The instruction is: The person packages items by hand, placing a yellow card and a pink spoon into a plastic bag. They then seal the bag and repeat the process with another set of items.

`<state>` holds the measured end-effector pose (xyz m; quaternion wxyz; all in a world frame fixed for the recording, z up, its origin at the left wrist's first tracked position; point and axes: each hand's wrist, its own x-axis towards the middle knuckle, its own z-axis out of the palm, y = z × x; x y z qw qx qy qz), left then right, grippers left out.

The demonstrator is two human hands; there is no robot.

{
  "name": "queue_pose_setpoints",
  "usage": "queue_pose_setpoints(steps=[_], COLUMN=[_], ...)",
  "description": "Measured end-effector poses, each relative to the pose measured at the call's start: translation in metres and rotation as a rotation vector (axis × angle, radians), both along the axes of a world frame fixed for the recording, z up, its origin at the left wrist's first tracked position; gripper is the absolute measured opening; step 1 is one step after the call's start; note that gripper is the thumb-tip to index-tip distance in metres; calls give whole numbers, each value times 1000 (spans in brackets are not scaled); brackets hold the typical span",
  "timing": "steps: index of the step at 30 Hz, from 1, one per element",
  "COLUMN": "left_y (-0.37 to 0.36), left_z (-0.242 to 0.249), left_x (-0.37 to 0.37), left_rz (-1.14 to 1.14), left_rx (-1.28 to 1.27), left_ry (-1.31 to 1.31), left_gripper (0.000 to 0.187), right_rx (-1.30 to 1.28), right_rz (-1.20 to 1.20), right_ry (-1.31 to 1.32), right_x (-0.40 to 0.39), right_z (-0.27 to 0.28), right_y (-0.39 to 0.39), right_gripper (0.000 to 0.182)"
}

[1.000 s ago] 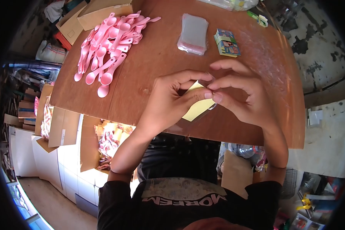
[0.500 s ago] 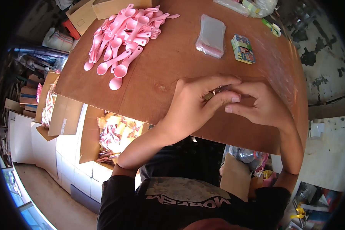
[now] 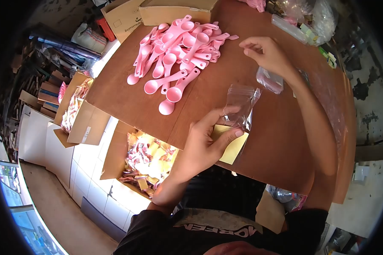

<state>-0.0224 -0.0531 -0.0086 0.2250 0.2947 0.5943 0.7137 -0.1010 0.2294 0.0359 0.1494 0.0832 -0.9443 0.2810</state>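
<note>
My left hand (image 3: 215,138) pinches a clear plastic bag (image 3: 241,104) between thumb and fingers above the table's near part. A yellow card (image 3: 233,149) shows at the bag's lower end. Raised over the table's far side, my right hand (image 3: 266,53) has its thumb and index finger apart, with nothing visible between them. It is near the pink spoons (image 3: 187,51), heaped on the brown table (image 3: 115,95). Below my right wrist lies a stack of clear bags (image 3: 269,81), partly covered by it. The printed cards are mostly hidden behind my right forearm.
Cardboard boxes (image 3: 176,12) stand at the table's far edge. Plastic packaging (image 3: 323,21) lies at the far right. Below the near left edge is an open box of packed items (image 3: 147,159), with another box (image 3: 75,104) further left.
My hands have moved apart; the right has reached away across the table. A clear bag and yellow card now show in my left hand. The view has shifted, with the spoons farther right.
</note>
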Motion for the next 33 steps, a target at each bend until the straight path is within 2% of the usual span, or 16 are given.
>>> queue_pose_setpoints(steps=[1, 2, 4, 7, 10, 14, 16, 20, 21, 22, 25, 27, 28, 30, 33], left_y=[0, -1, -2, 0, 0, 3, 7, 13, 11, 12, 22, 30, 35, 47, 62], left_z=[-2, -3, -2, -4, -6, -5, -7, -5, -2, 3, 12, 16, 17, 17, 18], left_x=[-1, -3, -4, -4, -7, -9, -11, -12, -14, -14, -9, -3, 1, 12, 30], left_rz=[14, 17, -2, 21, 44, 43, 60, 103, 33, 18, -34, -101, -148, -194, -264], left_rx=[27, 31, 40, 82, 117, 129, 135, 93, -26, -22, -137, -169, -205, -180, -145], left_ry=[-11, -6, -8, -39, -31, -34, -21, 23, 35, 32, 265, 279, 294, 364, 457], left_gripper=[43, 43, 43, 41, 39, 38, 38, 38, 41, 41, 39, 39, 40, 40, 41], right_rx=[65, 68, 207, 90, 203, 319, 230, 106, -78, -262, -382, -714, -710, -902, -883], right_rz=[-100, -97, -65, 73, 152, 119, 88, -101, -182, -263, -396, -476, -497, -380, -388], right_ry=[69, 74, 296, 197, 251, 397, 562, 393, 325, 260, 259, 370, 376, 474, 415], right_x=[-20, -39, -69, -90, -87, -56, -27, 55, 77, 99, 168, 208, 224, 253, 275], right_z=[-10, -20, -35, -45, -43, -35, -23, 0, 2, 7, 32, 43, 44, 45, 39], right_y=[4, 9, 16, 15, 18, 19, 15, 5, 3, 1, -12, -19, -21, -25, -28], right_gripper=[23, 23, 27, 25, 23, 21, 21, 20, 18, 17, 20, 27, 27, 31, 30])
